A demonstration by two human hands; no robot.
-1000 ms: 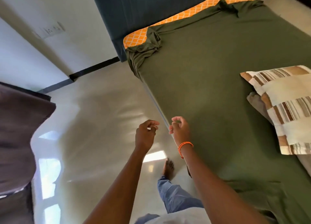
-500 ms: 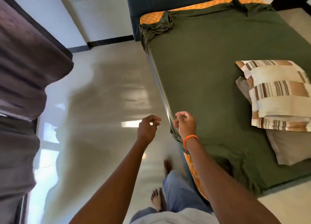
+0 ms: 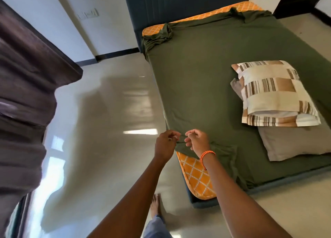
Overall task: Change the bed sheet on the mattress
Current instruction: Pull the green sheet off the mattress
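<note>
The green bed sheet (image 3: 211, 73) covers most of the mattress (image 3: 196, 177), whose orange lattice-patterned surface is bared at the near left corner and along a strip by the dark headboard (image 3: 179, 3). The sheet is bunched into folds at the far left corner and again at the far edge, and wrinkled near the hands.

Taken left to right: a dark brown curtain (image 3: 23, 94) hangs at the left, beside the glossy pale floor (image 3: 100, 130) that reflects window light. A wall switch plate (image 3: 87, 14) sits on the white wall above it.

The left hand (image 3: 165, 143) reaches forward from a straight, extended forearm; its fingers are curled in, thumb and fingertips pinching the sheet's edge at the side of the mattress. Just beside it, the right hand (image 3: 197, 142) is curled the same way, fingers narrow and closed on the same stretch of sheet edge, so a short span of fabric runs taut between the two hands. The right wrist carries an orange braided band (image 3: 206, 156), and that forearm comes up from the lower right, crossing over the bared mattress corner.

Below the arms, a bare foot (image 3: 155, 204) and a blue trouser leg (image 3: 155, 227) stand on the floor, close to the bed's corner.

Farther right, on the sheet, a brown-and-cream striped pillow (image 3: 272, 92) lies partly on top of a plain grey-beige pillow (image 3: 293, 141), both well apart from the hands.
</note>
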